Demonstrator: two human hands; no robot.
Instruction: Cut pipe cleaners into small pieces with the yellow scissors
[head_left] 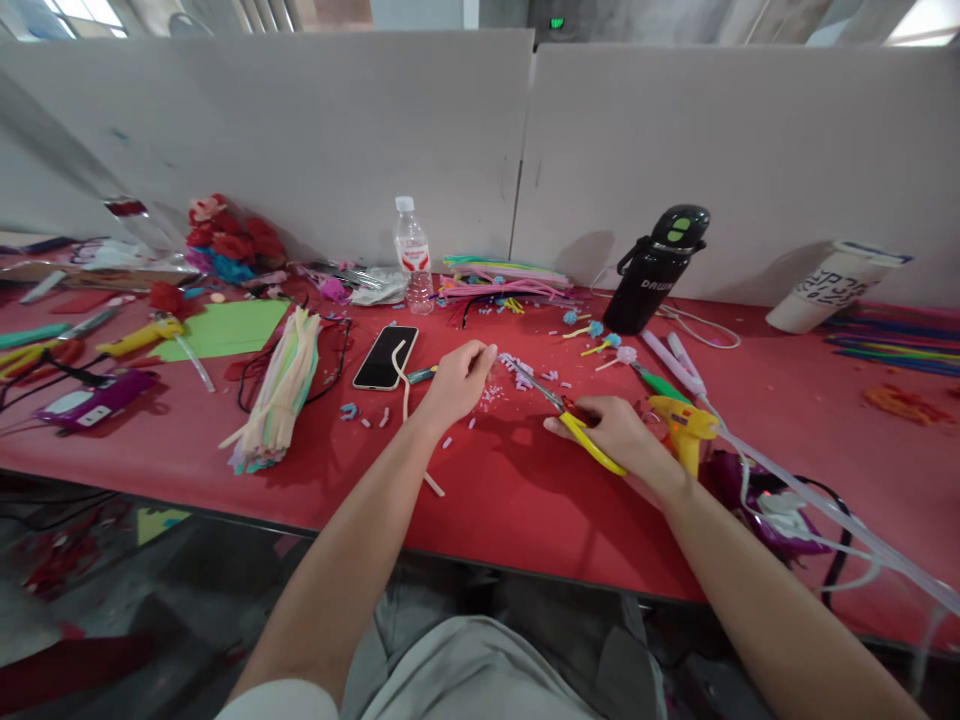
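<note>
My left hand (459, 382) is closed in a pinch above the red table; whatever sits between its fingertips is too small to make out. My right hand (616, 432) grips a pair of scissors (592, 447) with yellow and red handles, its blades pointing left toward a scatter of short lilac pipe cleaner snippets (523, 378). The blades lie close to the snippets. A cream pipe cleaner (406, 392) passes beneath my left forearm. Left of that forearm lies a phone (385, 358).
A bundle of pale pipe cleaners (281, 395) lies left. Behind stand a water bottle (413, 258) and a black flask (652, 275). Small fluffy flowers (596, 330) lie in front of the flask. A yellow glue gun (686, 428) with cords is right of my right hand.
</note>
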